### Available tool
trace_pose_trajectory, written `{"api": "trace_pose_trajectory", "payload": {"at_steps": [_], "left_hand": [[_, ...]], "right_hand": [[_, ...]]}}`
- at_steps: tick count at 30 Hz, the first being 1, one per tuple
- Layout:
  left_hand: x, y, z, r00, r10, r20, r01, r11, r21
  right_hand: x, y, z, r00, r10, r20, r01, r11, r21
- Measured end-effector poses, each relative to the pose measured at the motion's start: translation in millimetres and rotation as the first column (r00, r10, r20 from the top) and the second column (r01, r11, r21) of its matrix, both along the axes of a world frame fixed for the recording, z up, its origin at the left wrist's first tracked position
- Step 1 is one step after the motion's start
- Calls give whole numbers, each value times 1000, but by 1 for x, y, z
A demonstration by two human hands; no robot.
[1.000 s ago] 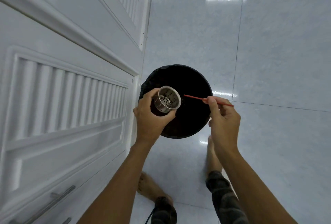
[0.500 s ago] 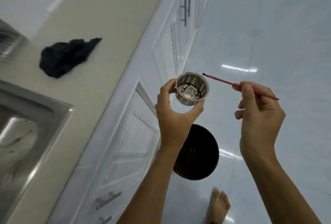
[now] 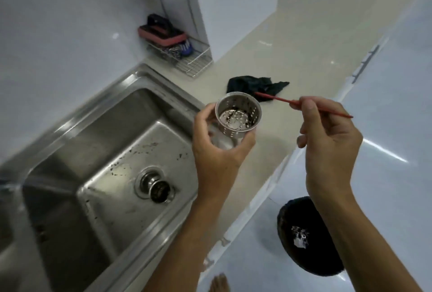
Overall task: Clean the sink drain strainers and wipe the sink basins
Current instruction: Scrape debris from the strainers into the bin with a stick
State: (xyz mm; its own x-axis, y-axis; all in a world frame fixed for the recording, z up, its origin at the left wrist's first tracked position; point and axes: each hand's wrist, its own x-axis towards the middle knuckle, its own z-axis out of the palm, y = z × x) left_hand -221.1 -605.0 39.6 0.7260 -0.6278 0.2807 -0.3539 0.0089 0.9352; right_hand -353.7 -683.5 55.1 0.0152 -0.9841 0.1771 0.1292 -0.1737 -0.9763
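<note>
My left hand (image 3: pixel 219 151) grips the steel drain strainer (image 3: pixel 238 117): my thumb curls round its near side and my fingers (image 3: pixel 203 117) wrap the far left side, with the open mouth tipped up so I see the perforated bottom. Dark patches sit inside it, and I cannot tell whether they are dirt or shadow. My right hand (image 3: pixel 327 137) pinches a thin red stick (image 3: pixel 275 98) between thumb and forefinger, the other fingers loosely curled beneath. The stick points left, and its tip sits just beside the strainer's far right rim; I cannot tell whether it touches. Below and to the left of my left fingers lies the steel sink basin (image 3: pixel 105 151), speckled with dark flecks, its drain opening (image 3: pixel 156 186) uncovered. Just beyond the strainer and the stick's tip, a crumpled dark cloth (image 3: pixel 252 84) lies on the pale counter (image 3: pixel 292 58). Farther beyond my left fingers a wire rack (image 3: pixel 194 62) stands against the wall and holds a pink-edged scrubber (image 3: pixel 161 32). Beneath my right wrist a black bin (image 3: pixel 306 238) stands on the tiled floor (image 3: pixel 385 198), with something shiny inside it.
</note>
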Motion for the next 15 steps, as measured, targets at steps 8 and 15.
{"api": "trace_pose_trajectory", "payload": {"at_steps": [8, 15], "left_hand": [[177, 149, -44, 968, 244, 62, -251, 914, 320], [251, 222, -128, 988, 94, 125, -157, 618, 770]], "right_hand": [[147, 78, -23, 862, 412, -296, -446, 893, -55], [213, 115, -51, 685, 474, -553, -578, 816, -18]]}}
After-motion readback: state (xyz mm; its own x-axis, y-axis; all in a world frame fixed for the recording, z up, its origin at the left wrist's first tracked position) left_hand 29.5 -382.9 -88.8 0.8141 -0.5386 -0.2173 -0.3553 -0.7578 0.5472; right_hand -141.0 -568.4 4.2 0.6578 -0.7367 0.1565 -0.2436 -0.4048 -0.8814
